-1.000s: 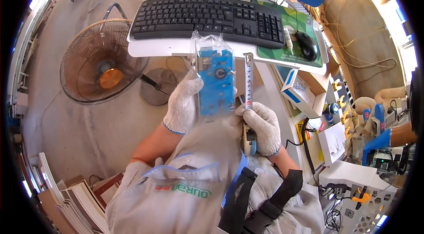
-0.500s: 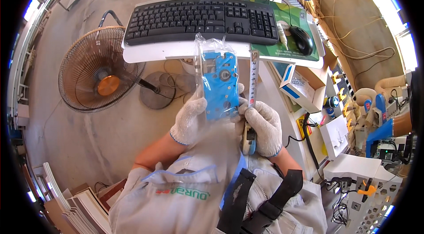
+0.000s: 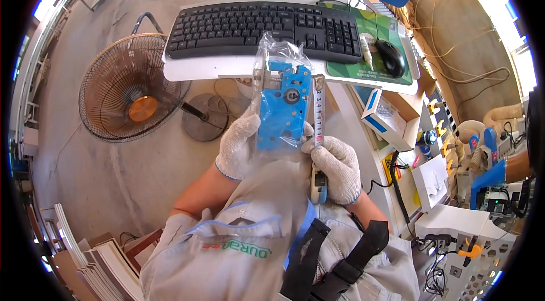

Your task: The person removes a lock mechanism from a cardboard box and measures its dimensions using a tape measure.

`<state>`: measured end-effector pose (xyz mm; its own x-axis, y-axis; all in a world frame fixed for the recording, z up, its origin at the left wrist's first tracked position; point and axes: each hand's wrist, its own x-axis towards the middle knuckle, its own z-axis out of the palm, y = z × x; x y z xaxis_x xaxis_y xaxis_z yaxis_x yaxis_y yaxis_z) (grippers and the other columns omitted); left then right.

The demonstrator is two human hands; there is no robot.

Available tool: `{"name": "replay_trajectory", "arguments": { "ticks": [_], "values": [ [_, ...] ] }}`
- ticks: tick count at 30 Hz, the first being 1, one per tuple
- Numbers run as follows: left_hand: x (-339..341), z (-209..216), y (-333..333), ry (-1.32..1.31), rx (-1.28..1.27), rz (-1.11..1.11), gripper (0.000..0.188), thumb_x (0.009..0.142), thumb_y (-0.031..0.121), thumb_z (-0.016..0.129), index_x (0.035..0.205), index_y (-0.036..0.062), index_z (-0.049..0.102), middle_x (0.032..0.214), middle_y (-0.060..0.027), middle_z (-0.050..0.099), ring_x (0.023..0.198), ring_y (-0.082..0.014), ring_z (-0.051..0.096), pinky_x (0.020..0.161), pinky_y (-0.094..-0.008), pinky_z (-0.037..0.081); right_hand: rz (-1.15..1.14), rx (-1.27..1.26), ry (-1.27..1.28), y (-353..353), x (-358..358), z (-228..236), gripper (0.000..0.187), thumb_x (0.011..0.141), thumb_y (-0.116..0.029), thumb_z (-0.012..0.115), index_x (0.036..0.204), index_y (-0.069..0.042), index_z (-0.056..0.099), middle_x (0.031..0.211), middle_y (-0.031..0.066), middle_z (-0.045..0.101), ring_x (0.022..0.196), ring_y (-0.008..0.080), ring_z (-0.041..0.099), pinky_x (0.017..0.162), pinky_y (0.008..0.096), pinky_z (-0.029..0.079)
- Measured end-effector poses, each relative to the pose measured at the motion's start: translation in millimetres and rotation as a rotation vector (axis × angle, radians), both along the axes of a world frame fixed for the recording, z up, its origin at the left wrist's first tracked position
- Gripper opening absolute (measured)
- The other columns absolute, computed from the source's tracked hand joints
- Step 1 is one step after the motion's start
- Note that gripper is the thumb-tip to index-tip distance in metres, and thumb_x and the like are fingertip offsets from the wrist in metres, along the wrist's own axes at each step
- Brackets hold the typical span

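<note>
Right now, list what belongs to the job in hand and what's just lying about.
In hand: blue part in clear bag, left hand; extended tape measure, right hand.

Lying or standing about: keyboard, mouse, white tube, open box, fan.

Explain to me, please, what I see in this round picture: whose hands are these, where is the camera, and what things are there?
No robot is here: these are a person's own two hands, in pale knitted gloves. The camera sits on the person's head and looks down; its fisheye lens bends straight edges.

The left hand holds a blue part inside a clear plastic bag. The right hand holds a tape measure, its blade extended upright beside the bag.

Beyond them, on a white shelf, are a black keyboard and a green mat with a black mouse. On the left stands a fan.
</note>
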<state>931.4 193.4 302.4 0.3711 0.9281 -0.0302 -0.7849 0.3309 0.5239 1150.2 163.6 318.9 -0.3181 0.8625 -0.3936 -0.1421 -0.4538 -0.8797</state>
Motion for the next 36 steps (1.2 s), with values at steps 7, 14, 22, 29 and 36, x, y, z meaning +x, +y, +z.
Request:
{"name": "replay_trajectory", "arguments": {
  "ticks": [7,14,22,29,36],
  "values": [
    [-3,-6,8,-0.011,0.088,-0.007,0.096,0.089,0.044,0.081,0.163,0.0049,0.034,0.134,-0.0272,0.066,0.118,-0.0369,0.071,0.105,-0.0496,0.058,-0.004,0.066,-0.095,1,2,-2,0.027,0.107,-0.017,0.056,0.115,0.001,0.075,0.078,0.0012,0.069,0.064,0.0071,0.062,0.059,0.0254,0.050],
    [-1,-6,5,0.045,0.105,0.032,0.095,0.091,0.033,0.080,0.167,0.0069,0.029,0.147,-0.0180,0.059,0.126,-0.0366,0.068,0.107,-0.0506,0.057,-0.035,0.075,-0.054,-1,2,-7,0.024,0.107,-0.019,0.059,0.114,0.001,0.070,0.078,0.0117,0.070,0.057,0.0156,0.065,0.053,0.0287,0.053],
    [1,1,3,0.020,0.118,0.025,0.095,0.091,0.036,0.079,0.167,0.0080,0.029,0.143,-0.0187,0.061,0.126,-0.0367,0.068,0.105,-0.0540,0.058,-0.079,0.144,-0.042,-3,1,-11,0.027,0.108,-0.022,0.059,0.113,0.002,0.071,0.085,0.0137,0.072,0.062,0.0160,0.065,0.057,0.0292,0.053],
    [1,-6,5,-0.106,0.142,0.034,0.085,0.094,0.034,0.072,0.164,0.0058,0.033,0.145,-0.0275,0.059,0.120,-0.0493,0.069,0.097,-0.0597,0.062,-0.054,0.177,-0.070,-4,7,-11,0.029,0.108,-0.022,0.060,0.111,0.003,0.072,0.086,0.0142,0.072,0.065,0.0160,0.065,0.059,0.0299,0.053],
    [4,0,3,-0.134,0.148,0.062,0.084,0.093,0.036,0.072,0.161,0.0031,0.036,0.143,-0.0295,0.060,0.118,-0.0491,0.069,0.093,-0.0578,0.064,-0.059,0.211,-0.076,-7,9,-10,0.029,0.108,-0.023,0.060,0.112,0.003,0.072,0.085,0.0146,0.073,0.064,0.0152,0.065,0.056,0.0289,0.053]
  ]
}}
